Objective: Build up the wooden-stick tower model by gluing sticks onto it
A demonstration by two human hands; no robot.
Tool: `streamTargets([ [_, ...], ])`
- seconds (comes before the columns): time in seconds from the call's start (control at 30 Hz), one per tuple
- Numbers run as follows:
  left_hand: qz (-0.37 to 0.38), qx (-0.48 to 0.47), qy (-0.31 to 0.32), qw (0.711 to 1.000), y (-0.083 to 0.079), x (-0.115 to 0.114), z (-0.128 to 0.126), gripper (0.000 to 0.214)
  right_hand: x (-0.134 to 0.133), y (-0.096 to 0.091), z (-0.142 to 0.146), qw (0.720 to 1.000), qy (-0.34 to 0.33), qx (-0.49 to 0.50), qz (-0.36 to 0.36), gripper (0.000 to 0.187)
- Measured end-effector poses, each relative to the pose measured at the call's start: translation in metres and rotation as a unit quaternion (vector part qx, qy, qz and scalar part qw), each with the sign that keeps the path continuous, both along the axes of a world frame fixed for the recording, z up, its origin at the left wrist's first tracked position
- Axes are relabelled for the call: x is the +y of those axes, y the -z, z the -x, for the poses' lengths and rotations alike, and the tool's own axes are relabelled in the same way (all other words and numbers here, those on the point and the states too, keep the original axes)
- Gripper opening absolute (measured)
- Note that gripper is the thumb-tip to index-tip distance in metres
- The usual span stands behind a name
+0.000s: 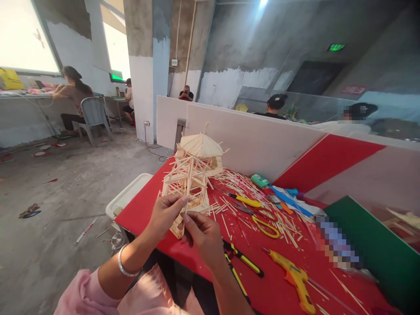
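Grips a stick model (197, 173) with the left hand (166, 214), curling the fingers around its near lower corner and laying the thumb tip on the front frame. Pinches the lower end of a thin stick (190, 183) between thumb and forefinger of the right hand (201, 234), just right of the left hand and close against it. Stands that stick nearly upright against the open lattice front of the model. Holds the model slightly tilted over the near-left part of the red table (278, 286); cannot tell whether its base rests on the tabletop. Wears a silver bracelet (124, 264) on the left wrist and a pink sleeve (82, 297) at the near-left edge.

Shows loose sticks (278, 221) strewn over the table right of the model, and among them yellow-handled scissors (266, 228) and a yellow-handled cutter (246, 201). Shows black-and-yellow pliers (244, 259) just right of the right wrist, and a yellow glue gun (297, 280) farther right, near the table's near edge. Shows a white partition (256, 140) along the far side, a green board (370, 245) at the right and a white bin (129, 192) just left of the table. Shows other people seated well apart in the far background, one on a grey chair (94, 113) at far left.
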State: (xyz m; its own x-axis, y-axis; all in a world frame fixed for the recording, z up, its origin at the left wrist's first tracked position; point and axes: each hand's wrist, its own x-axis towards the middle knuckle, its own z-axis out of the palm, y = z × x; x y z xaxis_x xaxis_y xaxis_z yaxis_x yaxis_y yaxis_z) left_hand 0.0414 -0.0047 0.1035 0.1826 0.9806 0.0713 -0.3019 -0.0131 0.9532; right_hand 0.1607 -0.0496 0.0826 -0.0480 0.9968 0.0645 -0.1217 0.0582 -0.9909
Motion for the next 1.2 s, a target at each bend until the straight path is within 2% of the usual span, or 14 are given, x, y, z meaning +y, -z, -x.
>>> streamTargets([
  [0.2,-0.004,0.003,-0.005,1.000,-0.0068,-0.0017,-0.0016,0.052,-0.0001,0.0013,-0.0005,1.000,0.000,0.003,-0.003,0.039],
  [0.37,-0.014,0.001,-0.008,1.000,-0.0061,-0.0009,-0.0016,0.049,0.0014,0.0013,-0.0001,1.000,-0.001,0.002,-0.003,0.039],
  [0.6,0.026,-0.011,-0.013,1.000,-0.0079,0.0013,-0.0030,0.048,0.0017,0.0004,0.0006,1.000,0.011,0.005,0.002,0.040],
  [0.9,0.018,-0.005,-0.016,1.000,-0.0053,0.0048,-0.0023,0.037,0.0025,0.0050,0.0028,1.000,0.000,0.020,0.005,0.040],
  [1.2,0.011,0.010,-0.036,0.999,-0.0062,0.0034,-0.0003,0.036,0.0039,0.0063,0.0041,0.999,-0.008,0.037,0.013,0.040],
])
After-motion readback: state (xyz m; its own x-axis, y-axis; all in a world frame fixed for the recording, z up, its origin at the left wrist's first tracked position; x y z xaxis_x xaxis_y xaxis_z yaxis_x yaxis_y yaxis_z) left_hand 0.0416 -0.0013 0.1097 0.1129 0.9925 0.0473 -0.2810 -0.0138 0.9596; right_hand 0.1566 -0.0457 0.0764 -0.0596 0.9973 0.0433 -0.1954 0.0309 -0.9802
